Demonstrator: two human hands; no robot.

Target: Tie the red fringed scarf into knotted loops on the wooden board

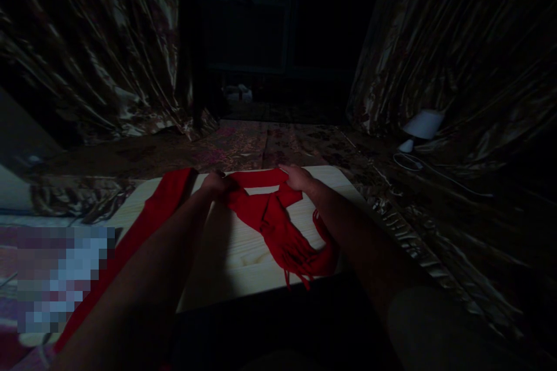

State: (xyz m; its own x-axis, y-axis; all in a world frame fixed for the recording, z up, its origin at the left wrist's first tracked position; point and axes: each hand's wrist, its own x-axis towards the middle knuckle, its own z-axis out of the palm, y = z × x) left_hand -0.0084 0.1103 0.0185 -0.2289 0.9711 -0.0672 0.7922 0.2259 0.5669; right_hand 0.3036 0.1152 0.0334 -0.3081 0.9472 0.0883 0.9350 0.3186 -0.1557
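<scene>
A long red scarf (pixel 265 214) with a fringed end lies across a pale wooden board (pixel 243 255) in front of me. My left hand (pixel 216 184) is closed on a fold of the scarf near the board's far edge. My right hand (pixel 297 177) presses on or grips the scarf a little to the right; its fingers curl over the cloth. One end of the scarf trails off the board to the left, the fringed end hangs toward the near edge.
The room is dark. Shiny patterned curtains (pixel 87 52) hang at left and right. A small white lamp (pixel 420 127) with a cable sits at the right. A patterned cloth (pixel 243 142) covers the surface beyond the board. A light glows overhead.
</scene>
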